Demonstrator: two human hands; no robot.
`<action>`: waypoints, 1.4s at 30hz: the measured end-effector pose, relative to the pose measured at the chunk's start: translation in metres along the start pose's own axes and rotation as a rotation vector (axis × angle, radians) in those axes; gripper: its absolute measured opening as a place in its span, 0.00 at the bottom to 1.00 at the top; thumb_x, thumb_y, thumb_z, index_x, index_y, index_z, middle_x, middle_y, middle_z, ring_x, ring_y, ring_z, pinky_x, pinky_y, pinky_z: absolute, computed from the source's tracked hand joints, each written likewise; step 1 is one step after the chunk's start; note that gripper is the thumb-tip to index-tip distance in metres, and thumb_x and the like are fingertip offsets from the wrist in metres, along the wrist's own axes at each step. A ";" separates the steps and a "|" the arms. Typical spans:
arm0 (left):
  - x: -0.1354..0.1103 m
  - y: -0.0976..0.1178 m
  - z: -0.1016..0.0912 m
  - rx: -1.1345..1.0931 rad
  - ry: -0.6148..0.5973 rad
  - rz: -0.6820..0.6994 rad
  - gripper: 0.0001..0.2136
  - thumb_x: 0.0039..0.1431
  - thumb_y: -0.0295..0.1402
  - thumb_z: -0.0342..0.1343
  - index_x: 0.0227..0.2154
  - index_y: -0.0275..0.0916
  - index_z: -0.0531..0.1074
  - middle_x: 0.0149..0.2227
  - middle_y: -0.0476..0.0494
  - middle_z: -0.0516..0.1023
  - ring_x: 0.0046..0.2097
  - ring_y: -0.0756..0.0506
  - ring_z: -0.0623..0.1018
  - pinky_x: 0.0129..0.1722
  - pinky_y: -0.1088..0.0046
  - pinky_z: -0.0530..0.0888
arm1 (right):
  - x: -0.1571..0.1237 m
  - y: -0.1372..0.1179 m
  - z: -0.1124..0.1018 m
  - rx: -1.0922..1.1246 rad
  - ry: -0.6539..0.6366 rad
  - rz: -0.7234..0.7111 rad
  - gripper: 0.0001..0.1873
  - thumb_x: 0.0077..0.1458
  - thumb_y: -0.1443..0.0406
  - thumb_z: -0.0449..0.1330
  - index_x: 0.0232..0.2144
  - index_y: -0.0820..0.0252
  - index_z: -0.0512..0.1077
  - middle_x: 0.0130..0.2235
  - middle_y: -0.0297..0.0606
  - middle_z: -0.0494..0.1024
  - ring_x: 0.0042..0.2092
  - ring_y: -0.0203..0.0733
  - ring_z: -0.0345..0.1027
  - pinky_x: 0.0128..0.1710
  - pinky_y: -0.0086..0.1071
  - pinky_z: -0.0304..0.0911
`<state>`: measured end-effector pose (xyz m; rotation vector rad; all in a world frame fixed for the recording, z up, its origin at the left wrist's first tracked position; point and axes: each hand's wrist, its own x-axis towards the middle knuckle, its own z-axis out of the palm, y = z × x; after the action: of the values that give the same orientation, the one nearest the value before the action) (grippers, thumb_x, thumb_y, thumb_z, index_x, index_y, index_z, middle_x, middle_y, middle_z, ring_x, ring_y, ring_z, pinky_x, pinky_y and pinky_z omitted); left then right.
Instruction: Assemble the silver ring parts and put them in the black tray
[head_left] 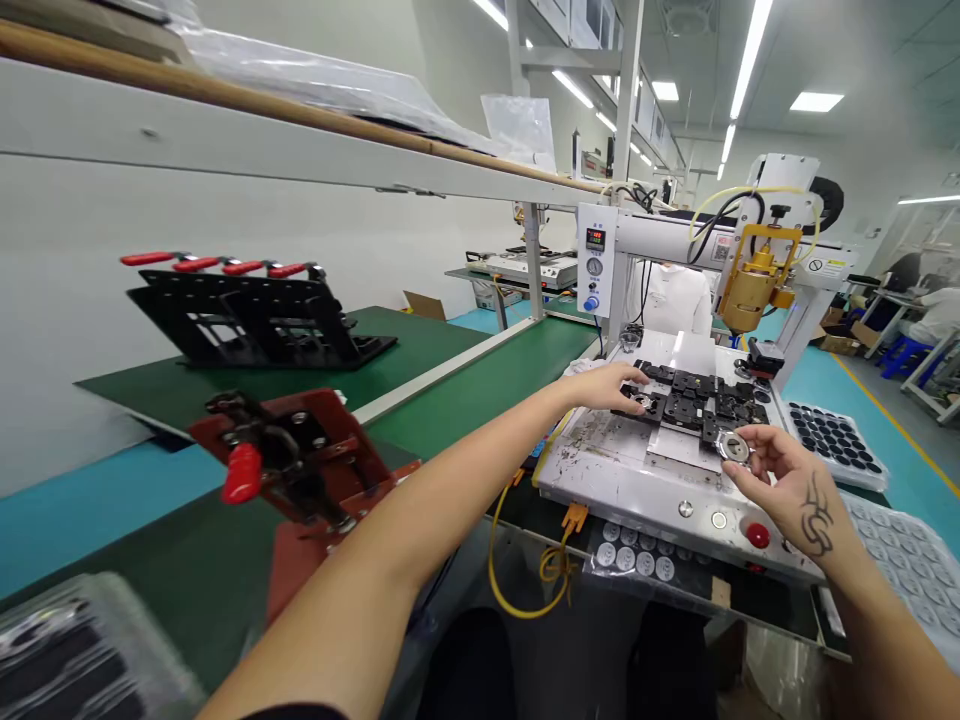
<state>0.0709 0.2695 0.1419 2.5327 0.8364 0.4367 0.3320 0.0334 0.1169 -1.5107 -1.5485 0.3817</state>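
My right hand point(784, 480) is closed, with thumb and fingers gripping the rim of a round silver part point(733, 448) just off the front of the black fixtures. My left hand point(606, 387) reaches to the left end of the black fixture plate point(684, 408). There its thumb and fingertips close around a smaller round metal part point(643, 401) seated in the fixture; the exact contact is too small to make out. The fixture plate lies on the white bed of a benchtop machine point(600, 455). Above the bed hangs its brass-coloured head point(754, 285).
Right of the machine are a tray of black discs point(834, 440) and a clear tray of round parts point(904, 560). Bagged white discs point(626, 556) lie at the front edge. A red toggle-clamp fixture point(300, 470) stands left of my arm. A yellow cable point(517, 605) hangs below.
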 end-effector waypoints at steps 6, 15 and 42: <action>0.020 -0.013 -0.006 0.005 -0.147 0.033 0.19 0.51 0.42 0.73 0.46 0.43 0.85 0.56 0.42 0.85 0.58 0.36 0.81 0.56 0.66 0.75 | -0.005 0.006 -0.017 -0.024 0.035 0.019 0.27 0.60 0.47 0.70 0.53 0.56 0.76 0.32 0.34 0.74 0.33 0.44 0.69 0.33 0.37 0.68; 0.017 -0.006 -0.016 -0.040 -0.041 0.020 0.17 0.51 0.39 0.72 0.44 0.40 0.85 0.50 0.42 0.87 0.52 0.37 0.83 0.51 0.67 0.76 | 0.079 -0.009 0.029 -0.178 -0.108 -0.091 0.24 0.58 0.48 0.66 0.47 0.60 0.75 0.31 0.34 0.74 0.32 0.43 0.67 0.33 0.36 0.64; -0.123 -0.007 -0.014 -0.377 0.386 0.134 0.17 0.60 0.39 0.68 0.50 0.45 0.77 0.54 0.39 0.81 0.51 0.41 0.81 0.52 0.59 0.81 | 0.161 0.005 0.101 -0.585 -0.404 -0.277 0.15 0.68 0.52 0.65 0.44 0.55 0.85 0.43 0.46 0.79 0.49 0.53 0.72 0.52 0.42 0.65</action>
<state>-0.0326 0.2024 0.1318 2.1879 0.6388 1.0463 0.2850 0.2174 0.1206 -1.6798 -2.3031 0.0676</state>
